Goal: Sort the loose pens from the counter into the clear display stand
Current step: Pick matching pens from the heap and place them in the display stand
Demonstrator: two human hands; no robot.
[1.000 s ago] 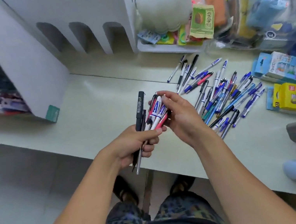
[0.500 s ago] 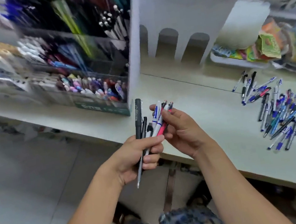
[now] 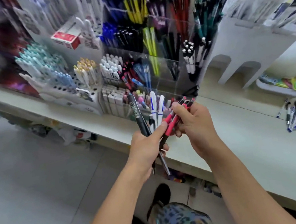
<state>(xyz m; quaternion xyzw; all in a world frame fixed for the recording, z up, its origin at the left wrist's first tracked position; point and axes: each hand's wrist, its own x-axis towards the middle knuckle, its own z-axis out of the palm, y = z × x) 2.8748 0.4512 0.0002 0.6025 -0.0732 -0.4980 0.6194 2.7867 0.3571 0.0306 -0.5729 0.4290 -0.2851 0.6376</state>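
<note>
My left hand point(image 3: 146, 147) grips a fan of pens point(image 3: 145, 120); right hand point(image 3: 193, 122) pinches the red pens point(image 3: 171, 120); clear stand point(image 3: 155, 68) at 12 o'clock.

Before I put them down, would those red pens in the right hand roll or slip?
Likely rigid and light: the right hand pinches the red pens with fingertips alone. Their round barrels would probably roll on the smooth counter, though clips might stop them. Smooth plastic may slide against each other in a loose grip.
</note>
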